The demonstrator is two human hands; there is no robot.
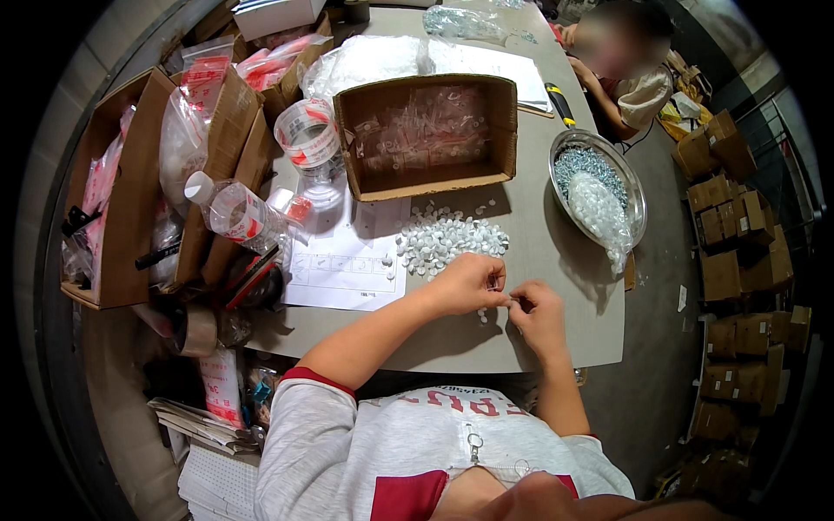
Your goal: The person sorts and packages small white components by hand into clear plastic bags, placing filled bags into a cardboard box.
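My left hand (467,285) and my right hand (539,318) meet over the near part of the table, fingertips pinched close together. Something small sits between them, partly see-through at the left fingers, but the fingers hide too much of it to name. Just beyond my left hand spreads a pile of small white round plastic pieces (447,241), with a few stray ones by the fingers. Behind the pile stands an open cardboard box (426,189) with many small clear plastic bags (421,130) inside.
A metal bowl (640,200) at the right holds screws (591,165) and a clear bag of white pieces (599,213). Left are a printed sheet (343,278), plastic bottles (248,213) and cardboard bins (143,200). Another person (638,87) sits at the far right, near a yellow-black knife (560,104).
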